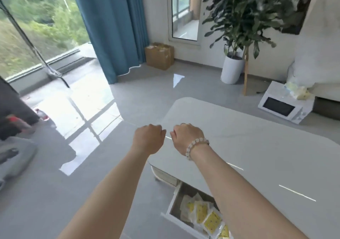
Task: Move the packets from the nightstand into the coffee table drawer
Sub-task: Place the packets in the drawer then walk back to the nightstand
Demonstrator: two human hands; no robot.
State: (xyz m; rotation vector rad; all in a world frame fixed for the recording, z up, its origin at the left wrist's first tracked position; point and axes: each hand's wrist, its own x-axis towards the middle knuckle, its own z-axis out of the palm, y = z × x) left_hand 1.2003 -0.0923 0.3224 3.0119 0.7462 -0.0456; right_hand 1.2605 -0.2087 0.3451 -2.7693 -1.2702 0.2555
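Observation:
The open drawer (pixel 174 198) of the white coffee table (pixel 248 146) sits at the bottom of the view, with several yellow-and-white packets (pixel 211 220) lying in it. More pale yellow packets (pixel 299 91) lie on top of a white microwave-like box (pixel 283 106) at the far right. Both arms reach forward over the table's left end. My left hand (pixel 148 137) and my right hand (pixel 186 137) are side by side with fingers curled under. Nothing shows in either hand. My right wrist wears a bead bracelet.
A potted plant in a white pot (pixel 232 69) stands at the back right, beside a wooden pole. A cardboard box (pixel 159 55) sits by the blue curtain (pixel 114 27). Grey tiled floor (pixel 73 174) spreads to the left. Dark furniture and a bottle (pixel 41 114) are at the far left.

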